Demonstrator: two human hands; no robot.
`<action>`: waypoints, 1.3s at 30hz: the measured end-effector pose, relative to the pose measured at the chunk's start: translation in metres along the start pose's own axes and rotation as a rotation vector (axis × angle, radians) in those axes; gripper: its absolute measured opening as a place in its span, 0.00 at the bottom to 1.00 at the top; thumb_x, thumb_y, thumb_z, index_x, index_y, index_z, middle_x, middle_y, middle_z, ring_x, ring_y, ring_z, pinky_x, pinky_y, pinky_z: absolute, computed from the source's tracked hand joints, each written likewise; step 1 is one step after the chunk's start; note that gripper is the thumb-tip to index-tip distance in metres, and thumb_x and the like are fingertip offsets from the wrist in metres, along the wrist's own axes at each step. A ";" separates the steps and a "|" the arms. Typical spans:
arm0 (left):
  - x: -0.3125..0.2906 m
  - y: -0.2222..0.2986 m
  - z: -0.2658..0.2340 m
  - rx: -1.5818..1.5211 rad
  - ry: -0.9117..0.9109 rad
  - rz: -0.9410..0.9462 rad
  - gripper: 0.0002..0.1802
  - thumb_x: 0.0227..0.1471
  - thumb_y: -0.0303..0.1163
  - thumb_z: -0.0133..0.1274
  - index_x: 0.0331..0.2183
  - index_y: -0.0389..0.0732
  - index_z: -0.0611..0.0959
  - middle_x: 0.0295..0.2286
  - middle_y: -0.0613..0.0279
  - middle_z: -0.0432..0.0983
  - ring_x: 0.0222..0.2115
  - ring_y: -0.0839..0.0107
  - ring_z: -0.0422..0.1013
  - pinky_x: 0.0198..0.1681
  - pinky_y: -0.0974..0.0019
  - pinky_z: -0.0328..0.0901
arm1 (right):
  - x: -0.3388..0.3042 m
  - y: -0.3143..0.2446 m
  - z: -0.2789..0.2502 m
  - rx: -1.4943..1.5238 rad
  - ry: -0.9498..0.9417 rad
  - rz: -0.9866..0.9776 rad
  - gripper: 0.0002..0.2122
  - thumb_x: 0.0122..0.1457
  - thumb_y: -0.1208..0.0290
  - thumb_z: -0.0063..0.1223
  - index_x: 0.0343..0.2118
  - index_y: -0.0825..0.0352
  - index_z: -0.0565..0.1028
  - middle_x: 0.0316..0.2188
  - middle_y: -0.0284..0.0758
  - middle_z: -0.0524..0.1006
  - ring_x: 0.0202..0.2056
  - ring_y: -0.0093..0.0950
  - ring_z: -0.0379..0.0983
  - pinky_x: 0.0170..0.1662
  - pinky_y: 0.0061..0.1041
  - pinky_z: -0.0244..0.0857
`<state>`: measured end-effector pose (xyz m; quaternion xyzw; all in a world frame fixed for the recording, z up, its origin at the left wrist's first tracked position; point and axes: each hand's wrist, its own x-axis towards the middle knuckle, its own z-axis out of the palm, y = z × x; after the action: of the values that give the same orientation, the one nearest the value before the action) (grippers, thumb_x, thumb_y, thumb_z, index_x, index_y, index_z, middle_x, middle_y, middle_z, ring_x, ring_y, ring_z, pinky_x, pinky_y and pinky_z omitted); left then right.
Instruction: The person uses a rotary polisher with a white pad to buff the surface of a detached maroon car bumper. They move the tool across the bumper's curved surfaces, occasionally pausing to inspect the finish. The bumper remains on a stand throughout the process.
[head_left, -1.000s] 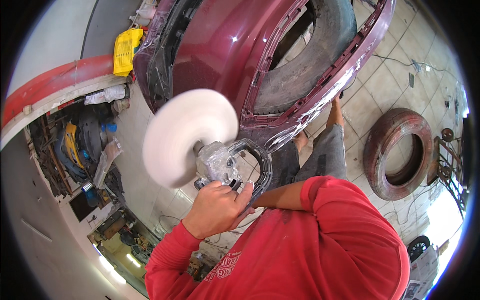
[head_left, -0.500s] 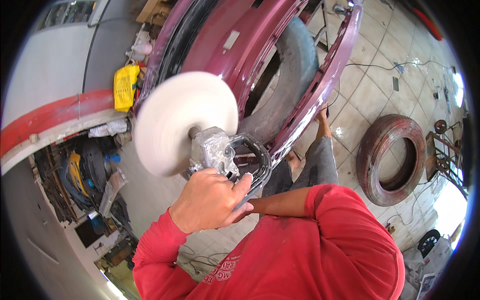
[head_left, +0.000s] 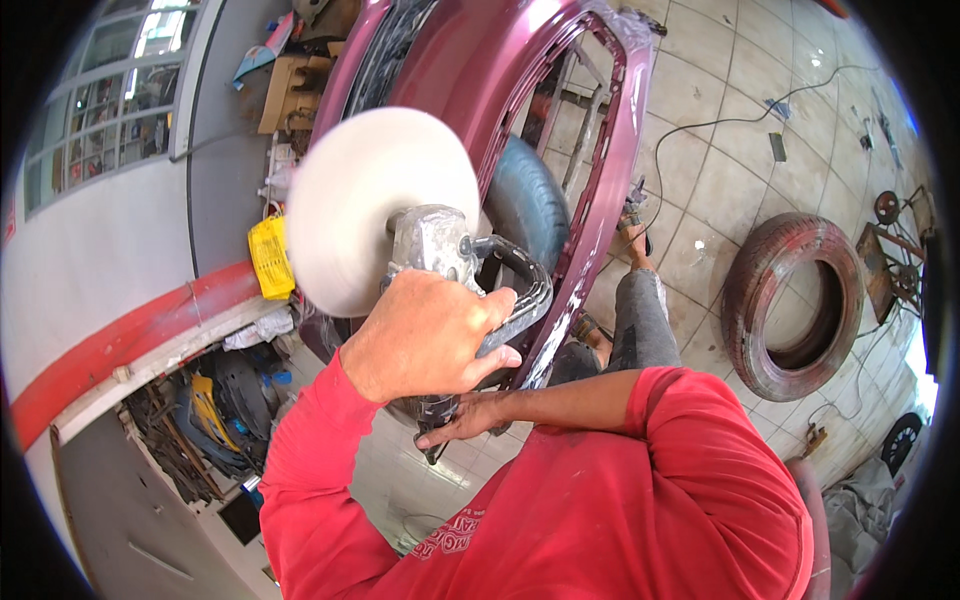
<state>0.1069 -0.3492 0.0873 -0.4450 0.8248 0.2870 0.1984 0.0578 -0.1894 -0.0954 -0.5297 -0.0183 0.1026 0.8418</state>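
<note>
A power polisher (head_left: 440, 245) with a round white pad (head_left: 375, 205) is held up in front of a maroon car body panel (head_left: 480, 80). My left hand (head_left: 430, 340), in a red sleeve, grips the polisher's head and loop handle from above. Beneath it, my right hand (head_left: 465, 425) holds the rear body of the tool, with the fingers partly hidden under the left hand. The pad looks blurred and faces left. Whether it touches the panel cannot be told.
A dark tyre (head_left: 530, 210) sits behind the panel's opening. A rust-coloured tyre (head_left: 790, 300) lies on the tiled floor at right, near a black cable (head_left: 700, 125). A yellow container (head_left: 270, 255) and cluttered tools (head_left: 200, 420) line the grey wall at left.
The polisher and both hands have risen closer to the camera. The maroon panel and floor tyre have shifted in view as my head turned.
</note>
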 end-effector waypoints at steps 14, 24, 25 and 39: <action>0.173 -0.044 -0.109 0.045 -0.081 0.101 0.32 0.45 0.56 0.70 0.43 0.38 0.90 0.24 0.42 0.81 0.30 0.43 0.81 0.37 0.47 0.74 | -0.056 -0.054 -0.129 0.615 0.150 -0.180 0.32 0.64 0.47 0.66 0.63 0.65 0.72 0.59 0.34 0.76 0.61 0.29 0.72 0.62 0.33 0.73; 0.274 -0.086 -0.137 0.024 0.042 0.337 0.32 0.43 0.52 0.73 0.40 0.34 0.90 0.28 0.43 0.84 0.31 0.47 0.82 0.39 0.52 0.74 | -0.105 -0.079 -0.204 0.620 0.297 -0.215 0.38 0.64 0.47 0.66 0.70 0.63 0.64 0.62 0.38 0.73 0.63 0.33 0.71 0.59 0.38 0.76; 0.279 -0.087 -0.139 0.023 0.051 0.342 0.31 0.42 0.52 0.73 0.39 0.34 0.91 0.28 0.43 0.84 0.30 0.48 0.82 0.39 0.53 0.74 | -0.110 -0.082 -0.208 0.620 0.316 -0.215 0.37 0.64 0.48 0.66 0.69 0.64 0.65 0.61 0.38 0.74 0.62 0.33 0.72 0.58 0.37 0.77; 0.156 -0.049 -0.096 0.017 -0.026 0.084 0.30 0.44 0.52 0.72 0.41 0.36 0.90 0.28 0.42 0.83 0.32 0.42 0.80 0.38 0.49 0.73 | -0.047 -0.038 -0.125 0.555 0.180 -0.159 0.30 0.63 0.47 0.67 0.59 0.65 0.76 0.54 0.35 0.79 0.59 0.29 0.74 0.59 0.32 0.75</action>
<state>0.0594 -0.5296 0.0551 -0.4046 0.8425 0.2936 0.2008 0.0355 -0.3249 -0.1120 -0.2832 0.0435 -0.0100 0.9580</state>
